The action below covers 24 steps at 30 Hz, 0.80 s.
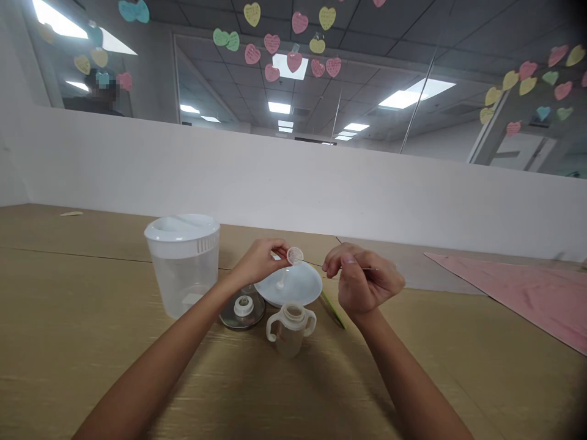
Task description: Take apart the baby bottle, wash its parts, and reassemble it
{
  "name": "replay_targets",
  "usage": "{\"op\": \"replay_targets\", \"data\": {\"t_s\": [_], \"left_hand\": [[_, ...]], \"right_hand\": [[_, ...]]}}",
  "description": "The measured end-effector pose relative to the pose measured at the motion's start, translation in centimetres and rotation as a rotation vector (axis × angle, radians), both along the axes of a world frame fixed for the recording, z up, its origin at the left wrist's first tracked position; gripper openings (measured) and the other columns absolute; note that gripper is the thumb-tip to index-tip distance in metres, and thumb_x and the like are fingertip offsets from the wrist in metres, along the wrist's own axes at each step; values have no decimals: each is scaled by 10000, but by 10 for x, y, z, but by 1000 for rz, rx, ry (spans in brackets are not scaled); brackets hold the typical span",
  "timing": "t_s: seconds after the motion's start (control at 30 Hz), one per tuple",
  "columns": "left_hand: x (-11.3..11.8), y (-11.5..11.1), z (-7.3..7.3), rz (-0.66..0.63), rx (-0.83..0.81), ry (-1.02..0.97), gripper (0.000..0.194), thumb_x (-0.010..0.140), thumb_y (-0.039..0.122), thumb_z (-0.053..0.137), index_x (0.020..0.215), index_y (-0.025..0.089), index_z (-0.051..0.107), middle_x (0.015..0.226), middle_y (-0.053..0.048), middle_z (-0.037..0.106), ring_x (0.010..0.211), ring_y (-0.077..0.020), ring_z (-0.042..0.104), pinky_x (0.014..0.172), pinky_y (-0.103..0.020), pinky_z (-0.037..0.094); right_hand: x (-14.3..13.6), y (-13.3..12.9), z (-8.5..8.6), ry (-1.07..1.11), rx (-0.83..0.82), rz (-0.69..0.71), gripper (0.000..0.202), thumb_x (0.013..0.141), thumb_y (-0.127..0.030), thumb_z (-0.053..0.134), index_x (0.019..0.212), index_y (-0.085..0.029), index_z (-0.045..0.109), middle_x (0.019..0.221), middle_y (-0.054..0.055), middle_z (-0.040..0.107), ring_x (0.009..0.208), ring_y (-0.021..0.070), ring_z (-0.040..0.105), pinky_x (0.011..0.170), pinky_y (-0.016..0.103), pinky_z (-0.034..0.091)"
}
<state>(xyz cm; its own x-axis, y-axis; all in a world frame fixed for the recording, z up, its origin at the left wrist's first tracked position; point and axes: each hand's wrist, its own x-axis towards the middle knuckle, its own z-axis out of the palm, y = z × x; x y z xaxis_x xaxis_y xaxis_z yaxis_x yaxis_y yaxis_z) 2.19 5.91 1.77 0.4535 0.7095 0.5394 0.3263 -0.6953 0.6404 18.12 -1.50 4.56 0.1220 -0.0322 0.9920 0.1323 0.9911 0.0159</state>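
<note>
My left hand (262, 261) pinches a small round translucent disc (295, 255) above a white bowl (309, 288). To the right, my right hand (364, 278) is closed around a thin metal tool (372, 269), most of it hidden by the fingers. Below the hands stands an open, two-handled clear bottle (290, 339), upright. A metal dish (229, 319) left of the bottle holds a white ring-shaped cap (243, 305). Inside the bowl lies a small white piece (281, 282).
A tall translucent bin with a white lid (183, 229) stands at the left. A green stick (334, 309) lies right of the bowl. Pink cloth or sheet (527, 290) covers the right side. Behind the table, a white wall carries glass with heart notes; a person shows at upper left.
</note>
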Motion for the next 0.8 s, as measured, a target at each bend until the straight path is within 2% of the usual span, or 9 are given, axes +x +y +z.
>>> {"op": "replay_targets", "data": {"t_s": [0.17,0.33,0.47,0.6,0.7,0.8], "left_hand": [[2,-3,1,-5,-1,21,121,708,206,581,794,150,646,801,-24,667,776,-146,600,646,-213,467],[2,-7,4,-17,0,32,115,709,185,574,790,158,652,819,-17,674,773,-136,600,645,-206,458],[3,-10,6,-42,1,25,109,720,198,579,786,157,656,814,-13,674,766,-129,600,648,-199,453],[6,-12,6,-63,-7,25,115,712,218,607,791,150,656,785,-13,671,714,-122,593,641,-205,452],[8,-13,5,-76,-44,-3,124,700,230,626,788,148,657,778,-15,669,720,-128,591,645,-212,453],[9,-12,4,-97,-88,-35,126,687,214,637,788,144,661,764,-17,667,712,-127,586,651,-217,455]], "right_hand": [[-1,-1,-1,-17,5,12,272,751,-82,474,514,-193,400,450,-44,451,381,99,469,376,242,400],[2,1,-4,-38,3,-46,279,761,-109,474,517,-199,375,443,-44,449,374,99,466,373,244,399],[2,1,-5,-35,-23,-180,280,793,-114,474,535,-194,401,452,-39,479,397,96,485,394,236,395],[0,1,-4,-19,-115,-378,220,815,-132,501,602,-182,517,498,-26,540,452,100,519,452,243,416],[0,2,-1,41,-173,-425,208,829,-173,510,626,-176,553,522,-22,551,466,98,515,469,246,418],[1,6,1,58,-227,-420,242,837,-207,512,598,-173,527,538,-18,542,466,90,489,468,241,401]]}}
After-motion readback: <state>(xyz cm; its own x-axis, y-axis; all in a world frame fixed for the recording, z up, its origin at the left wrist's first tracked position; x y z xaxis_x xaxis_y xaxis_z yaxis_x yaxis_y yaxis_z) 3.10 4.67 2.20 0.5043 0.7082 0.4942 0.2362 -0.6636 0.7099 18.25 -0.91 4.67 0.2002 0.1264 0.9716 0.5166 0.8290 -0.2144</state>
